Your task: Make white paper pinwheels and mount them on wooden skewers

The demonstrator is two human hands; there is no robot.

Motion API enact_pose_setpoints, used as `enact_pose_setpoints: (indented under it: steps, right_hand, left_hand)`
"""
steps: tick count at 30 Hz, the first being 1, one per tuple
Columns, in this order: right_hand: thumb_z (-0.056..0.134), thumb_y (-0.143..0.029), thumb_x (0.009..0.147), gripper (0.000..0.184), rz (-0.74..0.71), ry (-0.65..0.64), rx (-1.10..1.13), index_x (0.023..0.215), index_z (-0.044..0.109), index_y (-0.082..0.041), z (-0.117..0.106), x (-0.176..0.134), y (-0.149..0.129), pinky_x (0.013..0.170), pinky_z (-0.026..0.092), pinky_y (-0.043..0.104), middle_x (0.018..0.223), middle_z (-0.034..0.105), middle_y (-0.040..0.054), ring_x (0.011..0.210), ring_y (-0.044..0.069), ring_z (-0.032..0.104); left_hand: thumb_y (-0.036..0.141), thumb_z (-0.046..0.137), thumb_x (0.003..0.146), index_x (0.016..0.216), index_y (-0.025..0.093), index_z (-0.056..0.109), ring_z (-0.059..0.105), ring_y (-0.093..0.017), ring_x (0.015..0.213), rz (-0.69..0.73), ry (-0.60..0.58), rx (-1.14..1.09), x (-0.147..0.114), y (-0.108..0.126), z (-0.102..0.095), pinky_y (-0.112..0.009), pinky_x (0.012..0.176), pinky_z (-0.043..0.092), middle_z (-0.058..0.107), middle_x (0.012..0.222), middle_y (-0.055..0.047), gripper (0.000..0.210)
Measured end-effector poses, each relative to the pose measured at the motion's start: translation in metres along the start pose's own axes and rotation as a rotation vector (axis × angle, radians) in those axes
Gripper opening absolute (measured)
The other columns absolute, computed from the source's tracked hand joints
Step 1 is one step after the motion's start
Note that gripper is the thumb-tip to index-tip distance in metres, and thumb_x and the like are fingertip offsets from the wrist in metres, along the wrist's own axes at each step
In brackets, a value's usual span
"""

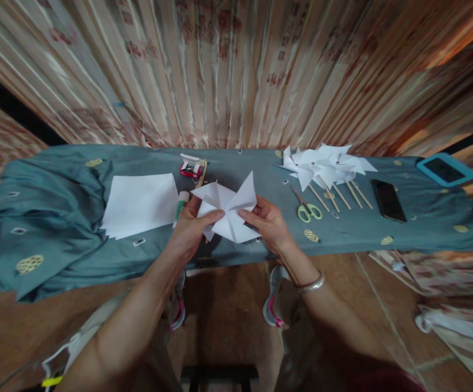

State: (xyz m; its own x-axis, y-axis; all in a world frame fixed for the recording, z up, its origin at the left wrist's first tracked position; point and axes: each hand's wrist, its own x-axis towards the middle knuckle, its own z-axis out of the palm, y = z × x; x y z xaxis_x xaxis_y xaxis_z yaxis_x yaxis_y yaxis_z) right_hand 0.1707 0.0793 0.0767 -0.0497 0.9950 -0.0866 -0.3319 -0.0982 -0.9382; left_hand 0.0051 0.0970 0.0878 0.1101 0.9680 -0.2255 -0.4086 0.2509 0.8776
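Note:
A white paper pinwheel (233, 224) with folded blades is held between both hands over the near middle of the table. My left hand (191, 222) grips its left side, the thumb pressed near the centre. My right hand (269, 219) pinches the right side, its thumb also pointing inward. Behind my left fingers stand a glue stick (182, 201) and part of a wooden stick (202, 175). A small red box (190, 166) lies open beyond, with small shiny pieces inside. What lies beneath the pinwheel is mostly hidden.
A stack of white paper (140, 206) lies at left. To the right are scissors (306, 208) with pale green handles, several finished pinwheels (321, 165) on sticks, a black phone (388, 200) and a blue-framed tablet (446, 169). A teal cloth (354, 235) covers the narrow table; a curtain (236, 76) hangs behind.

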Motion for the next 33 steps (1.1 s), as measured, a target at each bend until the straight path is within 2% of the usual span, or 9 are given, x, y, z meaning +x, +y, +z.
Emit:
enact_pose_setpoints:
  steps: [13, 20, 27, 33]
  right_hand:
    - [0.087, -0.04, 0.057, 0.047, 0.021, 0.082, -0.024, 0.095, 0.066, -0.021, -0.0008, 0.0025, 0.003, 0.069, 0.058, 0.028, 0.089, 0.077, 0.0025, 0.074, 0.017, 0.071]
    - [0.088, -0.043, 0.056, 0.051, 0.056, 0.065, 0.013, 0.096, 0.066, -0.02, 0.0011, 0.0016, 0.0007, 0.068, 0.057, 0.027, 0.089, 0.077, 0.0034, 0.077, 0.018, 0.072]
    - [0.087, -0.043, 0.057, 0.05, 0.031, 0.078, -0.045, 0.097, 0.065, -0.021, 0.0007, 0.0014, 0.0024, 0.072, 0.058, 0.03, 0.088, 0.077, 0.0026, 0.077, 0.019, 0.071]
    - [0.087, -0.043, 0.056, 0.051, 0.02, 0.075, -0.077, 0.096, 0.065, -0.021, 0.0003, 0.0006, 0.0022, 0.071, 0.058, 0.031, 0.09, 0.077, 0.0042, 0.077, 0.019, 0.071]
  left_hand:
    - [0.019, 0.088, 0.043, 0.095, 0.015, 0.066, 0.066, -0.016, 0.067, 0.019, 0.045, 0.044, 0.0028, -0.0039, 0.0009, -0.028, 0.068, 0.053, 0.073, 0.079, 0.0, 0.057]
    - [0.02, 0.088, 0.041, 0.088, 0.014, 0.065, 0.064, -0.015, 0.064, -0.001, 0.042, 0.013, 0.0019, -0.0012, 0.0038, -0.027, 0.065, 0.051, 0.072, 0.076, 0.0, 0.053]
    - [0.023, 0.089, 0.043, 0.089, 0.015, 0.066, 0.065, -0.017, 0.067, 0.023, 0.039, 0.053, 0.0036, -0.0042, 0.0022, -0.028, 0.065, 0.052, 0.073, 0.079, -0.001, 0.052]
    - [0.023, 0.088, 0.046, 0.099, 0.016, 0.066, 0.067, -0.018, 0.071, 0.054, 0.037, 0.09, 0.0039, -0.0059, -0.0001, -0.03, 0.071, 0.053, 0.073, 0.082, -0.001, 0.058]
